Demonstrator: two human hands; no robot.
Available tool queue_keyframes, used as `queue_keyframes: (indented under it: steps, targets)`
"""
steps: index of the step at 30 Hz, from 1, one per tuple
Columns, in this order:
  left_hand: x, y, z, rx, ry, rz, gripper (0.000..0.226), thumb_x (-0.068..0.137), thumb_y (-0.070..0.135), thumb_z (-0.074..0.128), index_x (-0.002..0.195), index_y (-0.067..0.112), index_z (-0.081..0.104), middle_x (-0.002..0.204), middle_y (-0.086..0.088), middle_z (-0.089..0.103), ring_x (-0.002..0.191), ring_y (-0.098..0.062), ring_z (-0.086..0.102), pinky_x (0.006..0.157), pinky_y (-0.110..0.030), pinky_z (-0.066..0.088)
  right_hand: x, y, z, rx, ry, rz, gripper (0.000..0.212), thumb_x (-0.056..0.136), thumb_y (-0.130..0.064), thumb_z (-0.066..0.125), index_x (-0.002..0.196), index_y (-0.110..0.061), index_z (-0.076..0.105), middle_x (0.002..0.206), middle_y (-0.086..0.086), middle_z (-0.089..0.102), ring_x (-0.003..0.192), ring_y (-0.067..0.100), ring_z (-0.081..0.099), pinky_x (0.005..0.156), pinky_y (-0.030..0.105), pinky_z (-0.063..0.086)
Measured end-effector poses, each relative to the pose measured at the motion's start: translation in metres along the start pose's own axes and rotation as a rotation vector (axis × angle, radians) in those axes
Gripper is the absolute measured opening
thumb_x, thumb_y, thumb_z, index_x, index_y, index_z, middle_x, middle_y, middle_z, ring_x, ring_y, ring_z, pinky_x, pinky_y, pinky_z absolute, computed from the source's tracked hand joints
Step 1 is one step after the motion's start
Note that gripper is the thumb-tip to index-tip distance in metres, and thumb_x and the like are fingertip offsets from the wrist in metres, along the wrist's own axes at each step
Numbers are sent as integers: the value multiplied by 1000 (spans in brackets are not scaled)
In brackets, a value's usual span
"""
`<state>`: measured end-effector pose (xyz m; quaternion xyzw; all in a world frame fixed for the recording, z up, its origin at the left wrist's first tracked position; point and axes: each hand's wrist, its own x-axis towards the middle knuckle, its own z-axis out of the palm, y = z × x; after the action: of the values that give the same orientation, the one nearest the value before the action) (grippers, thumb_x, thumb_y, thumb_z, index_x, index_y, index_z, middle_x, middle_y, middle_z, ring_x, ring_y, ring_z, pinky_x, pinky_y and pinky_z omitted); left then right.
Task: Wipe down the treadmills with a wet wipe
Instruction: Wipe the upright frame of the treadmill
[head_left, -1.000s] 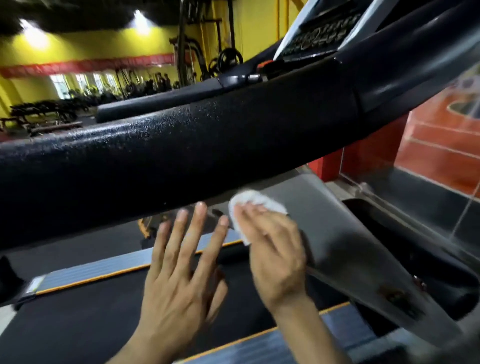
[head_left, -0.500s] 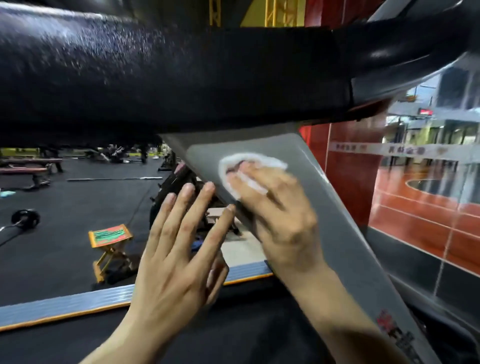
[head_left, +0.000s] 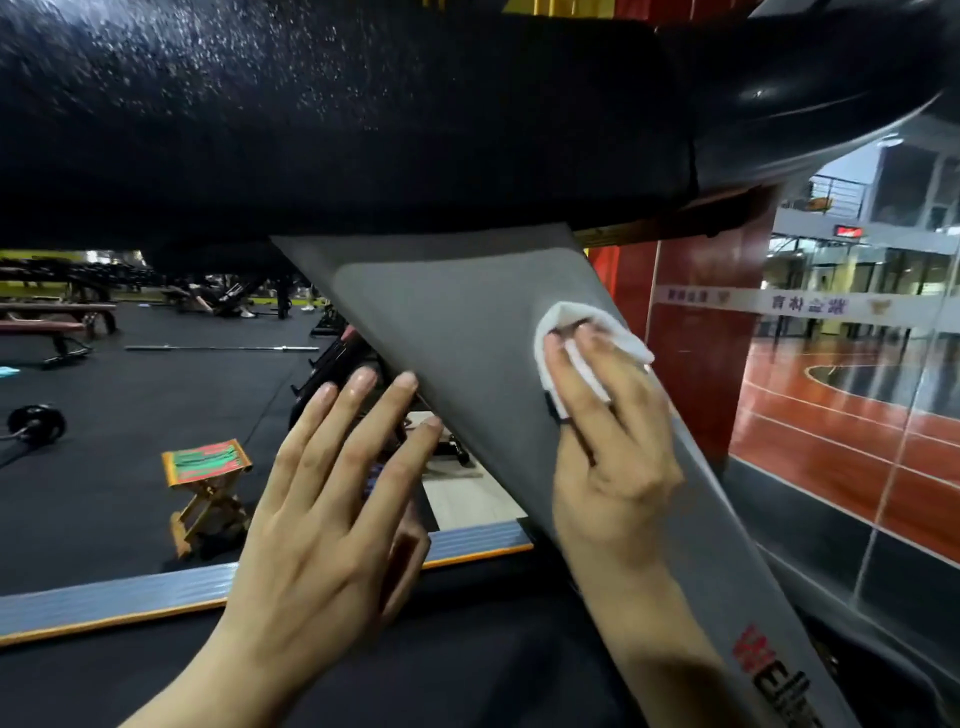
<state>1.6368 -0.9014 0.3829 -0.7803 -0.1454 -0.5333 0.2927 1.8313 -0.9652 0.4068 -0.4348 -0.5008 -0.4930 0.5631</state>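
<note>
Gym flooring of dark rubber (head_left: 135, 415) stretches away on the far left under dim light, and a red sports court (head_left: 831, 415) shows behind glass on the right.

Near the middle, the right hand (head_left: 613, 447) presses a crumpled white wet wipe (head_left: 576, 332) flat against the grey slanted upright panel of the treadmill (head_left: 457, 322). Its fingers lie over the wipe, pinning it to the panel, and one fold of the cloth comes up between two of them; the wipe sits toward the panel's right edge, a little below where the panel meets the wide black speckled handrail (head_left: 311, 114) that fills the top of the view. The left hand (head_left: 322, 509) hangs just beside the panel's left edge with fingers straight and slightly spread, holding nothing; whether its fingertips touch the edge cannot be told.

Lower on the same panel, near the right bottom corner, red and black lettering (head_left: 774, 680) is printed. Below the hands runs the black treadmill belt (head_left: 467, 649), bordered on its far side by a grey ribbed side rail with an orange edge (head_left: 104, 603).

Beyond the rail, on the left, a small wooden folding stool with a green and red striped seat (head_left: 205, 467) stands on the floor. Farther left lie a black weight plate (head_left: 36, 423) and a long barbell bar (head_left: 218, 347), with dark benches (head_left: 52, 322) behind them.
</note>
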Motion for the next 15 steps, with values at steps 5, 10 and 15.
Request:
queue_keyframes:
  steps: [5,10,15]
  targets:
    - [20,17,-10,-16,-41,21,61,88,0,48,149,-6,41,160,-23,32,152,-40,26,122,-58,24,-33,-4,-9,78,-145,-191,29,96,4,63,122,-6,71,127,13,67,119,28,63,100,42,51]
    - [61,16,-1,187,-152,73,66,98,21,41,159,2,25,167,-20,18,155,-36,15,126,-53,13,-13,22,-14,60,-56,0,36,99,4,51,129,-7,67,135,15,61,125,30,57,110,37,43]
    - [60,12,9,293,-151,115,66,103,27,36,162,7,13,169,-17,9,157,-35,5,127,-52,8,-73,19,-21,43,-157,-98,38,98,5,60,132,-11,65,135,12,62,123,26,56,103,42,48]
